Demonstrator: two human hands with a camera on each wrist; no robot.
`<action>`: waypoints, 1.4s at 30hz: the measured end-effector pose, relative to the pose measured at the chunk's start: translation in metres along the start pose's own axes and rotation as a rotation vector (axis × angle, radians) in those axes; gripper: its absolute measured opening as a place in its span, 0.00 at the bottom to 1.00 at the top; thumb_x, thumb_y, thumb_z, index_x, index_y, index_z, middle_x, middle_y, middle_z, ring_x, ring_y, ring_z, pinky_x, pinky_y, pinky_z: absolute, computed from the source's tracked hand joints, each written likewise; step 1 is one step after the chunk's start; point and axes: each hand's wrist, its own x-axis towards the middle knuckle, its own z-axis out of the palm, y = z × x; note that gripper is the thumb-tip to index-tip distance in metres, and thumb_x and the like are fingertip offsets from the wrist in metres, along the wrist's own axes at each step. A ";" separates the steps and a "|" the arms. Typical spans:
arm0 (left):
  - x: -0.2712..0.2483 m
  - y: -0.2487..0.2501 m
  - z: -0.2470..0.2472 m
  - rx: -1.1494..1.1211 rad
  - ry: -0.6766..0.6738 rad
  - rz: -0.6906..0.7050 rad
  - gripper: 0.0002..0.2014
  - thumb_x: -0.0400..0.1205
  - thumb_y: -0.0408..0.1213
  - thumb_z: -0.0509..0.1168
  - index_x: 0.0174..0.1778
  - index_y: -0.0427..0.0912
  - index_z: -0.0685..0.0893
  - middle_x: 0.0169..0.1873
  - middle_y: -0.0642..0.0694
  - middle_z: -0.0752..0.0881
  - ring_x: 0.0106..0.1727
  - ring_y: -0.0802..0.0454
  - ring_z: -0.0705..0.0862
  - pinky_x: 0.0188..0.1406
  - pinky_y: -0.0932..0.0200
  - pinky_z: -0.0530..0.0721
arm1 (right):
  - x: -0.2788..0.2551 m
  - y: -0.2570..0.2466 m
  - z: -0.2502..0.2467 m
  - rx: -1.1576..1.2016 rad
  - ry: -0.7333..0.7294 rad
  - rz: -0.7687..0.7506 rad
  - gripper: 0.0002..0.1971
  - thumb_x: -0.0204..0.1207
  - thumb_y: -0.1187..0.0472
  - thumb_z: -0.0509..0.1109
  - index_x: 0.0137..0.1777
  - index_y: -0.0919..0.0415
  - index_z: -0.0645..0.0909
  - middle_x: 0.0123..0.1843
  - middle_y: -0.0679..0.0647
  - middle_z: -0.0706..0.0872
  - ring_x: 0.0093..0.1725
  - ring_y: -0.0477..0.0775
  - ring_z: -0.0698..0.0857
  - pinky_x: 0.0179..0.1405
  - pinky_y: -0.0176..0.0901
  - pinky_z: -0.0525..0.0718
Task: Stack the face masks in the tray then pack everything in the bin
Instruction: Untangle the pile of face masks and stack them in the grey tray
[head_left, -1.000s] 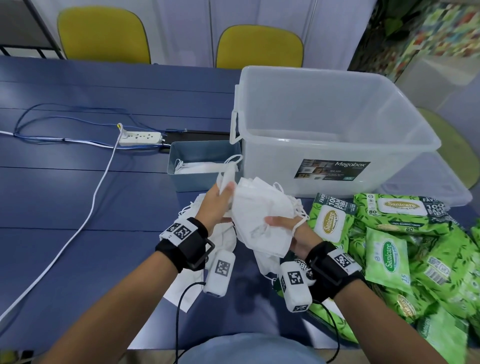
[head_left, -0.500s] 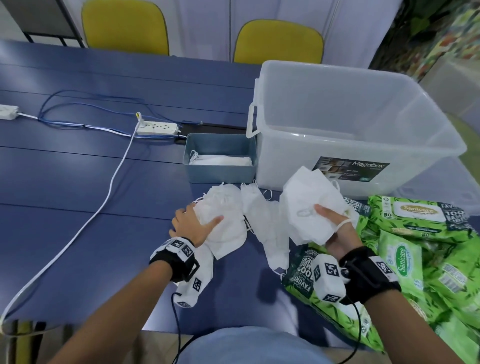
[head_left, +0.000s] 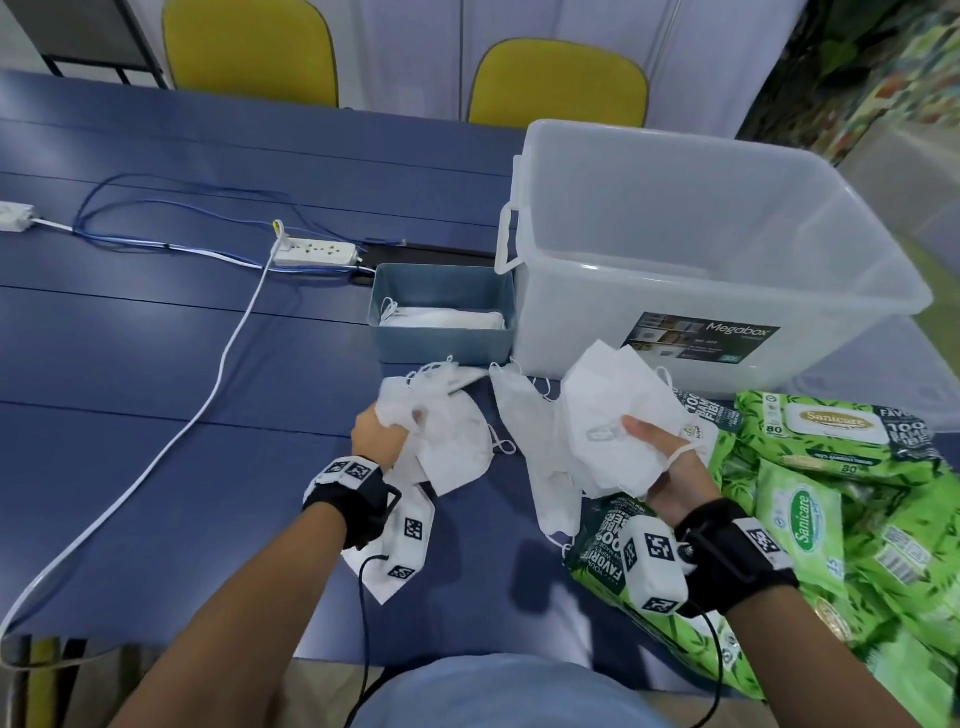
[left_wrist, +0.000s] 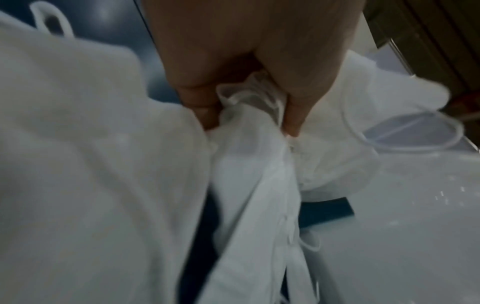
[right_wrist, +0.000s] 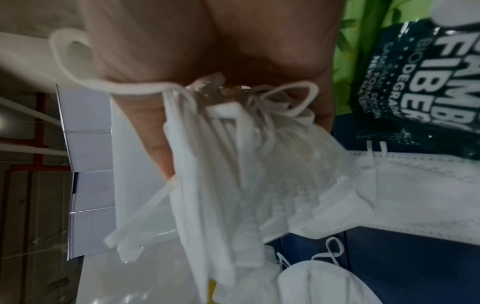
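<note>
Two hands work through a heap of white face masks on a blue table (head_left: 156, 467), seen from the head camera. The left hand (head_left: 382, 434) has its fingers curled into a crumpled mask (head_left: 447, 447) that lies on the table just in front of a small blue-grey tray (head_left: 441, 348), where a few masks (head_left: 441, 318) already lie flat. The right hand (head_left: 670, 467) holds up a bunch of masks (head_left: 613, 415), thumb pressed across the front and an ear loop hooked over the fingers. More loose masks (head_left: 524, 410) lie between the two hands. Behind them stands a clear plastic bin (head_left: 727, 249) touching the tray's right side, and packs of green wet wipes (head_left: 831, 467) are piled to the right. A white power strip (head_left: 315, 252) with its cable rests on the left of the table, and two yellow chairs (head_left: 249, 47) stand beyond it. The left wrist camera, blurred, shows the left hand (left_wrist: 246, 61) pinching bunched mask fabric (left_wrist: 249, 164) between thumb and fingertips. The right wrist camera shows the right hand (right_wrist: 207, 51) closed on the edges of several masks (right_wrist: 233, 174), loops trailing, with a wipes pack (right_wrist: 428, 72) near.
</note>
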 end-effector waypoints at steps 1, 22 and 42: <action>0.000 0.001 -0.005 -0.126 0.014 -0.030 0.10 0.78 0.32 0.69 0.52 0.31 0.84 0.47 0.38 0.85 0.50 0.43 0.82 0.42 0.55 0.79 | 0.001 0.000 -0.001 0.006 -0.002 -0.004 0.31 0.68 0.66 0.72 0.74 0.60 0.75 0.64 0.60 0.86 0.61 0.61 0.86 0.51 0.56 0.89; -0.035 -0.017 -0.041 0.246 0.392 -0.093 0.41 0.73 0.64 0.66 0.77 0.48 0.62 0.74 0.37 0.64 0.72 0.33 0.65 0.67 0.34 0.67 | 0.005 0.010 -0.003 0.028 0.000 0.002 0.27 0.69 0.65 0.71 0.71 0.61 0.77 0.63 0.61 0.87 0.59 0.61 0.88 0.44 0.52 0.90; -0.068 -0.047 -0.061 0.336 -0.220 0.040 0.30 0.73 0.28 0.71 0.71 0.35 0.69 0.64 0.39 0.79 0.67 0.42 0.77 0.60 0.56 0.74 | 0.008 0.031 0.013 0.024 -0.057 0.086 0.46 0.52 0.61 0.86 0.74 0.59 0.74 0.66 0.63 0.84 0.66 0.66 0.82 0.65 0.70 0.78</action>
